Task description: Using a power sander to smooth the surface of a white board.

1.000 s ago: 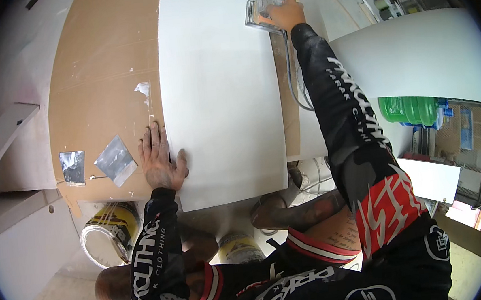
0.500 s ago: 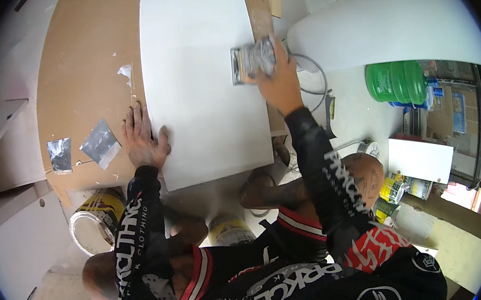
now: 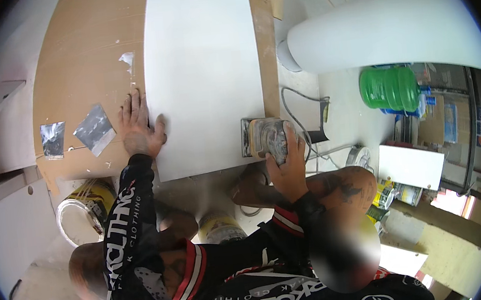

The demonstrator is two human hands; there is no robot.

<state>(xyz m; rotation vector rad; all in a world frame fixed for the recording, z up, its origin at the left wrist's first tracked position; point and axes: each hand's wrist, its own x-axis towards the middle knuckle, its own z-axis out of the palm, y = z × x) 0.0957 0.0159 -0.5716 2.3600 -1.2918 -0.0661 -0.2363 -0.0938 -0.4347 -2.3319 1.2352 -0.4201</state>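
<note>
A long white panel (image 3: 202, 78) lies lengthwise in front of me on a brown board (image 3: 89, 54). My right hand (image 3: 289, 165) is wrapped round a dusty electric sander (image 3: 268, 138), whose square pad sits at the panel's near right corner and overhangs the right edge. My left hand (image 3: 140, 130) rests flat with fingers spread on the brown board, its thumb by the panel's left edge. Left of that hand lie two worn grey sheets, apparently sandpaper: a larger one (image 3: 94, 130) and a smaller one (image 3: 54, 141).
A cord (image 3: 291, 102) loops right of the sander. Beyond it are a large white curved piece (image 3: 385, 26), a green water jug (image 3: 388, 89) and a small white board (image 3: 411, 165). Paint buckets stand near my legs, one at the left (image 3: 87, 211) and one between them (image 3: 220, 227).
My right hand has drawn the sander toward me along the panel's right edge to the near corner. My left hand stays flat on the board; the whole view has shifted slightly.
</note>
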